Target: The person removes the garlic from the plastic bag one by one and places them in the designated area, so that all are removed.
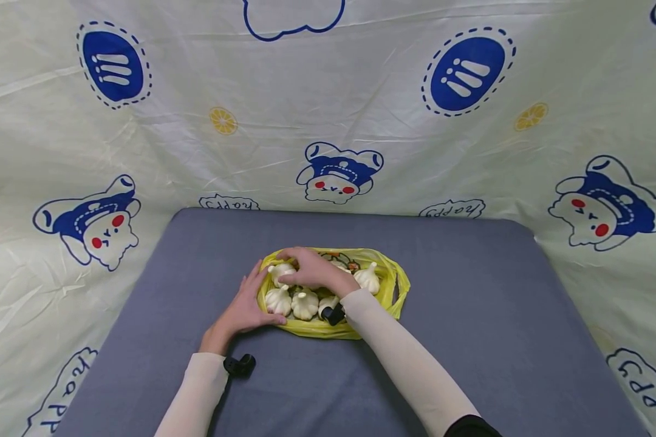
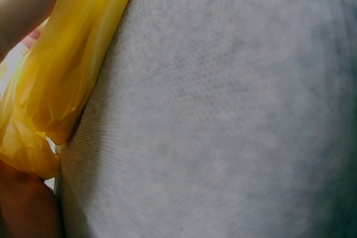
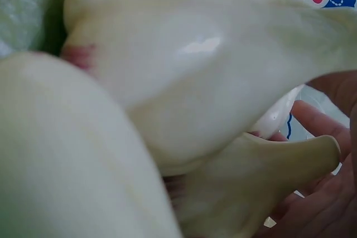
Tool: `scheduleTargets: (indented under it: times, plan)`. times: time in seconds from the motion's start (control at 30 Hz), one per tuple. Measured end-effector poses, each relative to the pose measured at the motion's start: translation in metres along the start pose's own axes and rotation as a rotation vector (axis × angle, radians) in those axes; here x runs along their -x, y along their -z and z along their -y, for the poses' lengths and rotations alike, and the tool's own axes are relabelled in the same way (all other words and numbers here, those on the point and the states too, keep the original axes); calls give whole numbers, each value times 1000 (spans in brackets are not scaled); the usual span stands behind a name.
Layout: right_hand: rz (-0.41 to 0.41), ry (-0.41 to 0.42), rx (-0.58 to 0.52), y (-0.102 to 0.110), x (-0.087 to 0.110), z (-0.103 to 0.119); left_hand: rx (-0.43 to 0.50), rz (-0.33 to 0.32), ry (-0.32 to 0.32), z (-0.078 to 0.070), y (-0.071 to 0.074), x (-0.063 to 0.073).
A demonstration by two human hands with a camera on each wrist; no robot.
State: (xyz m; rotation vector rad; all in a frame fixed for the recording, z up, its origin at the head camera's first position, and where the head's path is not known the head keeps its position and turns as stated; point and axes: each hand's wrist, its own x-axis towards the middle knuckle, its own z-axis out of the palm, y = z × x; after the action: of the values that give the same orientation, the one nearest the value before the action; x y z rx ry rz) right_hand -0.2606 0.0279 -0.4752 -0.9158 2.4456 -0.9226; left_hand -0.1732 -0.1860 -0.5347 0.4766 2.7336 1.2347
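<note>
Apparently to steady the bag [image 1: 319, 330] on the bench [image 1: 470, 315], my left hand [image 1: 245, 308] lies spread against its side. My right hand [image 1: 318, 271] arches over the garlic [image 1: 305, 305] inside; whether it grips any, I can't tell.

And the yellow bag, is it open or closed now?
Open. In the head view, the mouth of the yellow bag is spread wide, and garlic bulbs show inside.

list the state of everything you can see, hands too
yellow bag: open, garlic inside
garlic bulbs: visible ones look whole, stems on
left hand: spread against the bag's left end
right hand: in the bag at a bulb, grip unclear
grey cloth: spread, wrinkled near the front
patterned sheet: creased
</note>
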Motion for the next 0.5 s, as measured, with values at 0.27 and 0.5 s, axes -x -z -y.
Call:
scheduleTargets:
  times: [0.27,0.5]
  plan:
    - [11,-10,58,-2,-5,-3,-7,-2,-1,2,-1,0]
    - [15,-37,32,-1,-3,-1,-3,-7,-11,3,-1,0]
